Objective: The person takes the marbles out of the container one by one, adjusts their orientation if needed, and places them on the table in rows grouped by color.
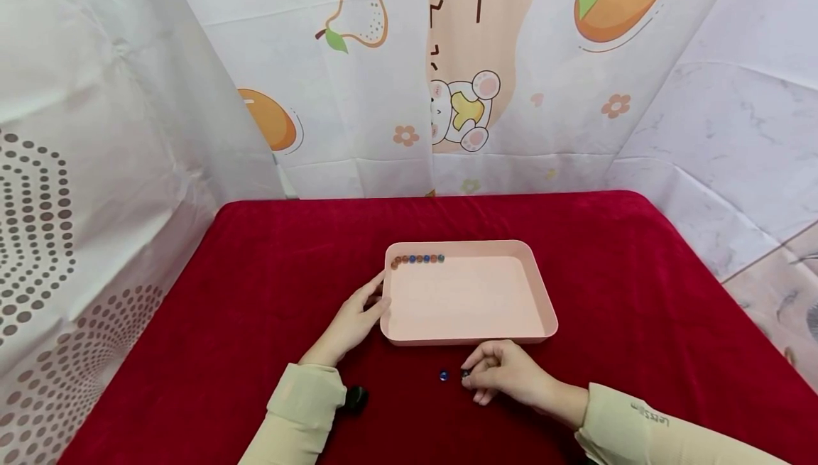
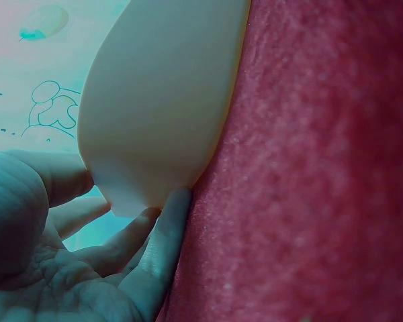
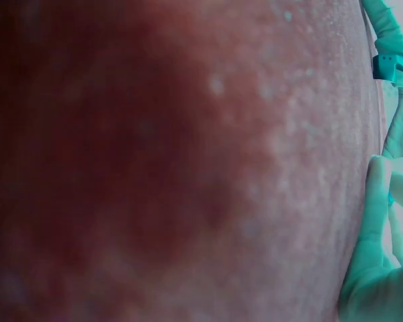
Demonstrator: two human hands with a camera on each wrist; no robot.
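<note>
A pink tray [image 1: 469, 339] lies in the middle of the red cloth [image 1: 255, 294]. A row of several small blue and orange beads [image 1: 418, 259] lines its far left corner. My left hand [image 1: 359, 311] rests with straight fingers against the tray's left side. In the left wrist view, the fingers [image 2: 164, 235] touch the tray's corner [image 2: 161, 114] where it meets the cloth. My right hand [image 1: 498, 373] sits just in front of the tray, fingertips curled and pinching a small dark bead [image 1: 465, 374]. A loose blue bead [image 1: 444, 375] lies on the cloth just left of it.
A black wrist-worn device [image 1: 355, 397] sits by my left sleeve. Printed white curtains [image 1: 409, 96] close off the table's far side and both flanks. Red cloth [image 3: 154, 168] fills the right wrist view, with my fingers [image 3: 379, 194] at its right edge.
</note>
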